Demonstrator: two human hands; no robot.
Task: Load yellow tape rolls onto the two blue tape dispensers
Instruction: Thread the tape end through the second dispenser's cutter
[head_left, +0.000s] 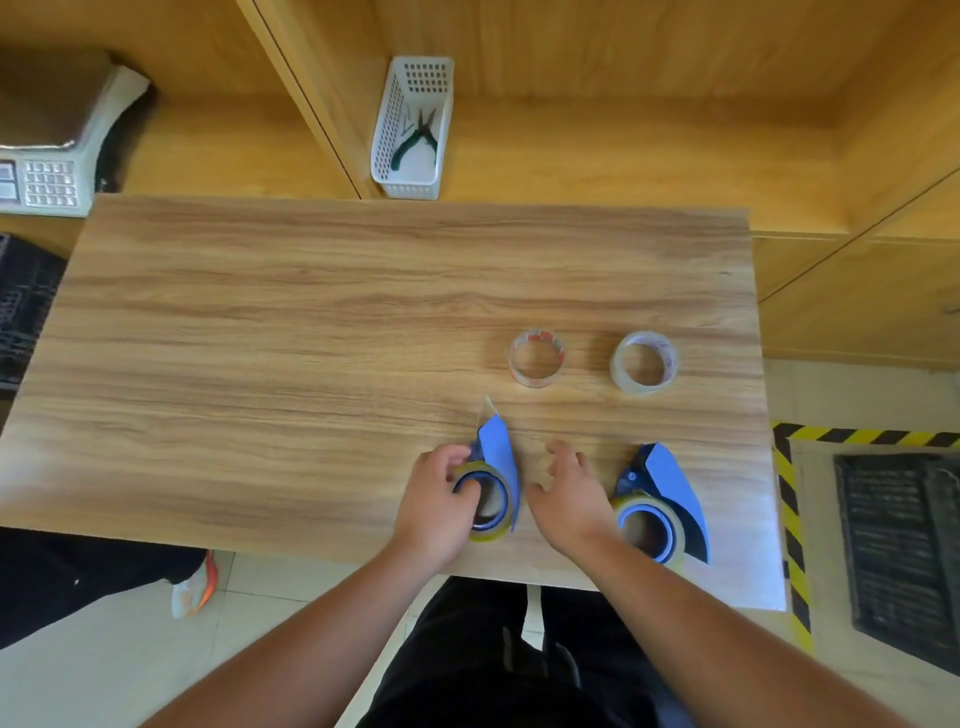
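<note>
**Both dispensers carry yellow rolls; left hand on one, right hand free**

Two bare forearms reach up from the bottom of the view over the near edge of the wooden desk (260, 322). The left hand (436, 499) curls around the left blue tape dispenser (498, 457), fingers wrapped over the yellow tape roll (491, 501) seated on it, the thumb side towards the dispenser's nose. A clear strip of tape sticks out from that nose, pointing away from the person. The right hand (569, 493) hovers just beside the same dispenser, palm down and fingers spread and relaxed, holding nothing; whether its fingertips touch the desk cannot be told. The two hands are close together but apart, with the dispenser between them.

The second blue tape dispenser (670, 488) lies on the desk just right of the right wrist, with its own yellow roll (649, 525) on the hub, untouched.

Farther back on the desk sit two clear tape rolls (536, 358) (644, 361), side by side and apart, both flat on the surface. Beyond the desk, a white basket (384, 135) on the wooden shelf holds green-handled pliers (415, 137).
</note>
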